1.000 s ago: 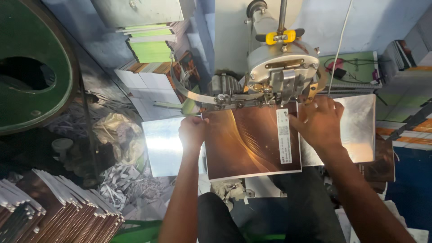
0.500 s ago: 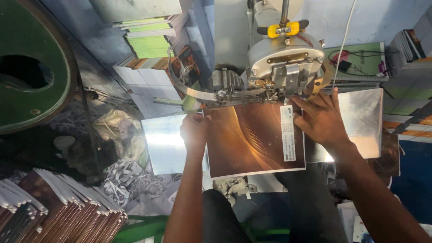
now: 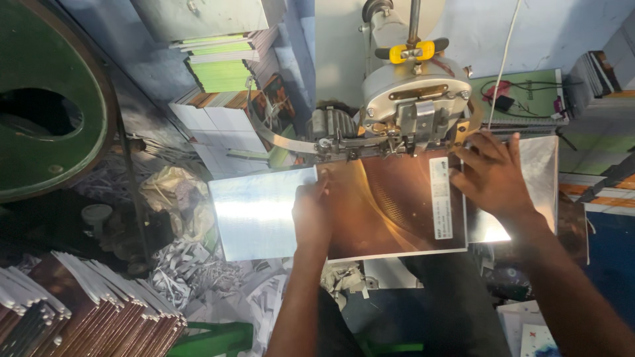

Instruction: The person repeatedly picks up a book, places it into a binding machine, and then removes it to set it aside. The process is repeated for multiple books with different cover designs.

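- the brown booklet (image 3: pixel 390 211) lies flat on the shiny metal desk (image 3: pixel 254 211), its top edge pushed up under the head of the grey stitching machine (image 3: pixel 413 99).
- the left hand (image 3: pixel 312 215) presses down on the booklet's left edge, fingers flat and together; its grip is not closed around anything, just resting on the cover.
- the right hand (image 3: pixel 493 175) lies on the booklet's right side, just beside the white label strip (image 3: pixel 440 198), fingers spread and pointing toward the machine; it too presses flat rather than clasping.
- a thin metal band (image 3: pixel 284 142) curves out from the machine's left side, just above the desk.
- a yellow clamp (image 3: pixel 411 51) sits on the machine's upright rod.
- behind the machine, to the left, stand stacks of green and white booklets (image 3: pixel 221 69).
- a big green wheel (image 3: pixel 46 106) fills the far left.
- a fanned pile of brown booklets (image 3: pixel 86 311) lies at the lower left, well apart from the hands.
- paper scraps (image 3: pixel 198 274) litter the floor below the desk.
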